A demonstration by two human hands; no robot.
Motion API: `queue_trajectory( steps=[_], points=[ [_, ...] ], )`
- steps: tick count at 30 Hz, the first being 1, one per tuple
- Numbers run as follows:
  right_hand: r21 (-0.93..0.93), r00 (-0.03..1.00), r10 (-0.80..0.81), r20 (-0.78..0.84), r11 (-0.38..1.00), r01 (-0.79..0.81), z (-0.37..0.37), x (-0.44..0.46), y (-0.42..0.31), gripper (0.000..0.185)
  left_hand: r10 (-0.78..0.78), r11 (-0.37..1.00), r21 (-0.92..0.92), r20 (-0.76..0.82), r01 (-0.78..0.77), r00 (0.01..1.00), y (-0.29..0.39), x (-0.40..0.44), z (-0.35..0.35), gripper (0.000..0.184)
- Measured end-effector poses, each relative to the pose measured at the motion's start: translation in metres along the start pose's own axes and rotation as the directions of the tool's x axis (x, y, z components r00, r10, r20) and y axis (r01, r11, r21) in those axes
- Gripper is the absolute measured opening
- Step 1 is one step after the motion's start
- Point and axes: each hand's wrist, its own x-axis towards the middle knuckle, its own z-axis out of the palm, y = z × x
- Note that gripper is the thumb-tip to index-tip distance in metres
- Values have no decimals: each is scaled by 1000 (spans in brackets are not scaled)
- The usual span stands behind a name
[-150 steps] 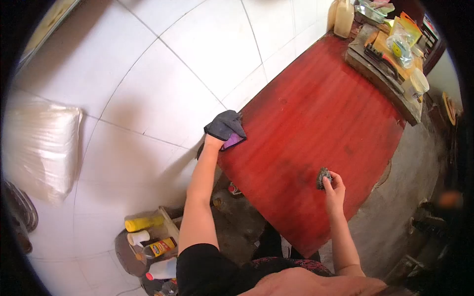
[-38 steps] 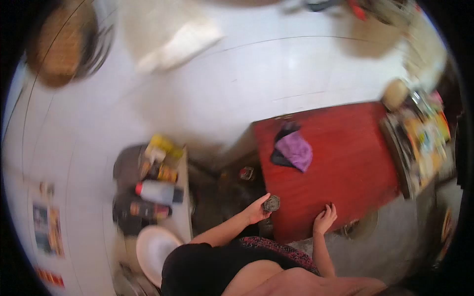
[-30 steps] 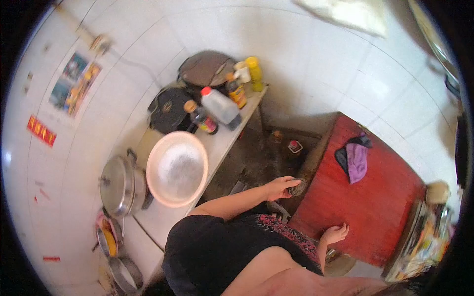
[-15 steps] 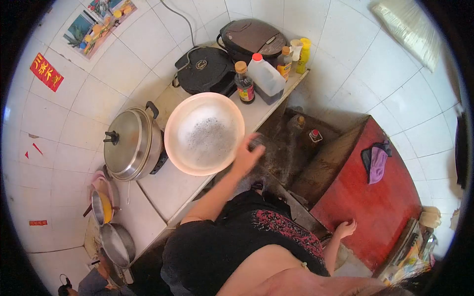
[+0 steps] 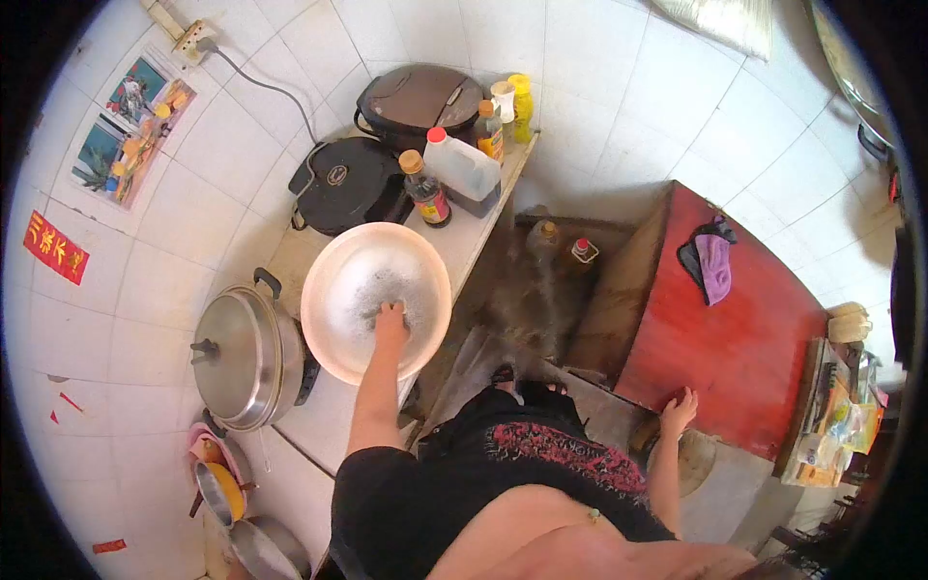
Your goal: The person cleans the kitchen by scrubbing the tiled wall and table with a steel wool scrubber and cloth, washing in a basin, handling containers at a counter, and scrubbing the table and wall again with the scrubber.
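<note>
A pale pink basin (image 5: 319,333) with white suds in it stands on the counter. My left hand (image 5: 391,324) reaches down into the basin, its fingers bent and dipping into the suds. The foam hides the fingertips, and whatever they may hold does not show. My right hand (image 5: 680,411) hangs free at the near edge of a red board (image 5: 744,367), holding nothing, fingers loosely curled and apart. Left of the basin is a lidded steel pot (image 5: 242,358).
Behind the basin are a black round appliance (image 5: 338,188), a brown-lidded appliance (image 5: 420,97), a sauce bottle (image 5: 425,193) and a plastic jug (image 5: 464,169). A purple cloth (image 5: 713,266) lies on the red board. Pans (image 5: 266,551) sit at lower left.
My left hand has moved from beyond the basin's right rim into the suds. The whole view has shifted, and my right hand now appears by the red board's near edge.
</note>
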Motion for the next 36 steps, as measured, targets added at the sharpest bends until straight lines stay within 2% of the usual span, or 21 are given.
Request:
queue_trajectory(
  steps=[1,2,3,4,6,8,11,14,17,18,20,22,23,25,27,29,32,34,36],
  points=[
    [-3,1000,-12,-7,1000,12,-3,1,0,47,-31,957,-289,26,38,999,-10,7,8,45],
    [-5,1000,-25,-8,1000,25,-5,-1,0,47,-58,832,-549,63,83,996,-28,20,23,45],
    [-8,999,-40,-1,999,40,-7,-4,1,47,-80,638,-759,108,134,991,-40,24,31,45],
    [-9,999,-52,-11,999,52,-7,-6,3,47,-188,168,-894,384,415,904,-27,12,1,44],
    [-4,996,-77,-39,997,77,-1,-5,2,47,-84,-197,-920,360,338,929,-29,2,-17,43],
    [-14,996,-82,-48,997,81,2,-5,1,46,20,-525,-801,327,288,945,-38,4,-14,42],
    [-16,997,-52,-57,999,51,1,-7,0,45,-132,-344,-916,267,209,955,-24,-2,-28,43],
    [-26,994,-66,-89,998,64,3,-7,-1,45,-166,-260,-952,211,164,963,-18,-1,-30,43],
    [-34,992,-75,-103,997,72,5,-8,0,44,-152,-84,-983,177,165,972,-12,-3,-37,42],
    [-36,992,-70,-103,997,67,5,-8,0,44,-180,108,-989,77,98,981,-19,1,-26,43],
    [-17,990,-88,-109,996,87,7,-6,0,44,-157,479,-877,-131,-40,979,-37,19,3,44],
    [-10,991,-75,-112,997,74,3,-11,-2,44,-307,812,-562,-182,157,934,-27,12,-12,48],
    [-13,992,-58,-108,998,57,1,-12,-5,43,-350,901,-352,-241,255,905,-21,7,-18,50],
    [-7,994,-26,-110,1000,25,-1,-13,-10,43,-184,962,-239,-202,134,962,-21,-4,-10,52],
    [-2,996,46,-79,999,-46,-3,-12,-19,43,133,991,36,-239,-128,962,-39,7,42,48],
    [10,993,53,-109,999,-52,5,-12,-15,43,187,980,74,-15,-186,982,-45,12,34,44],
    [43,992,98,-85,995,-95,1,-14,-23,43,-12,991,-137,-181,-13,983,-38,7,12,43],
    [58,989,129,-69,990,-126,-1,-14,-28,44,-57,959,-282,-149,12,987,-32,8,-10,48],
    [101,986,160,-40,983,-155,-1,-17,-33,45,-100,964,-264,-276,25,956,-39,9,-21,51]
  ],
)
